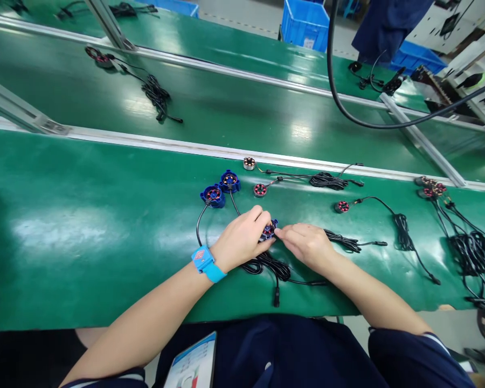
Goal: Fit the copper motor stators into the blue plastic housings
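Observation:
My left hand (pixel 244 237), with a blue strap on its wrist, is closed around a small blue motor housing (pixel 269 230) with a copper-wound core inside. At the housing's right edge, the thumb and fingertips of my right hand (pixel 307 247) are pinched together against it. My fingers cover part of the housing. Two similar blue housings (pixel 213 196) with wound cores sit to the left, their black cables running under my left hand. Bundled black cables (pixel 272 267) with plugs lie just below my hands.
Loose wound cores (pixel 260 189) with coiled cables lie beyond my hands, another (pixel 342 207) to the right. A pile of cores and cables (pixel 475 250) is at the far right. A metal rail (pixel 165 144) crosses behind. A thick black cable (pixel 333 81) hangs at upper right. A person (pixel 388 27) is across the bench.

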### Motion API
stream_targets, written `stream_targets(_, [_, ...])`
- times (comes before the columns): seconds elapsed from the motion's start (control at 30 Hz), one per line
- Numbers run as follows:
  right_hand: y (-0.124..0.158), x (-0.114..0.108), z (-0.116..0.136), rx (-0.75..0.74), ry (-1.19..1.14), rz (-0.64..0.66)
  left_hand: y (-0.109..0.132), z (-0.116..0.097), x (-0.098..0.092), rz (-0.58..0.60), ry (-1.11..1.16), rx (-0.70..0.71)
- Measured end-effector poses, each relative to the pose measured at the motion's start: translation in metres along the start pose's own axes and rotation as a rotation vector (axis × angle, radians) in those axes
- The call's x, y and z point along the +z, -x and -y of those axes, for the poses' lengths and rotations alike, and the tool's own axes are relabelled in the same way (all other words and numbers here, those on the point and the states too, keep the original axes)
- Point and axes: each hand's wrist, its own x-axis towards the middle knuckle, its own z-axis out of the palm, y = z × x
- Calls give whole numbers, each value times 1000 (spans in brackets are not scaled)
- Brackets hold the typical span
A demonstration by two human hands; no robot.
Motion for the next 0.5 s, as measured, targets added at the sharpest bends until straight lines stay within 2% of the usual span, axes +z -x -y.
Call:
stream_targets(0.1, [2, 1, 2, -39, 57, -82, 2, 1, 1, -12, 2, -10])
stream_targets(0.3, [-7, -2, 22, -213, 336, 46, 0, 0, -3, 2, -41, 44])
stream_targets(0.4, [-11, -1, 20, -212, 375, 46, 0, 1, -4, -9, -14, 46])
stream_targets(0.5, [-11, -2, 11, -203, 362, -11, 2, 3, -1, -41, 27, 20])
